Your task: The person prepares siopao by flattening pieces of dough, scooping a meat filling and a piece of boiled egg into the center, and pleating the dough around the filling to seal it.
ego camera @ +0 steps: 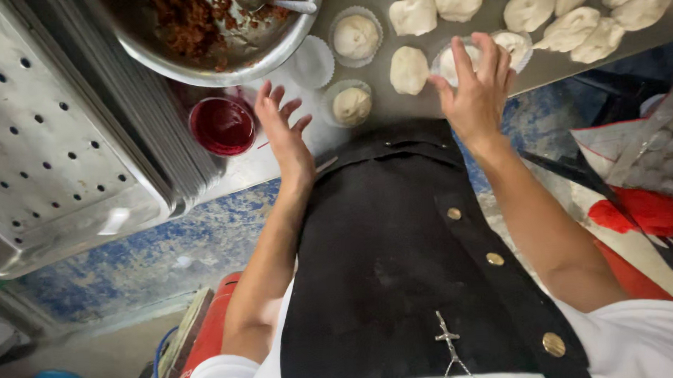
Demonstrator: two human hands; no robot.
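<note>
Right hand [477, 92] rests with fingers spread over a dough ball in a paper cup [452, 61] on the worktop [375, 28]. Left hand [282, 127] hovers open and empty, a red cup [222, 126] just beside it, another cupped dough ball [352, 104] between the hands.

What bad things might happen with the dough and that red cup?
The left hand hovers close to the cup of red liquid at the table edge; a bump might spill it. The right hand rests on a dough ball in a paper liner and might squash it. The stacked perforated trays overhang the table and could slip.
</note>
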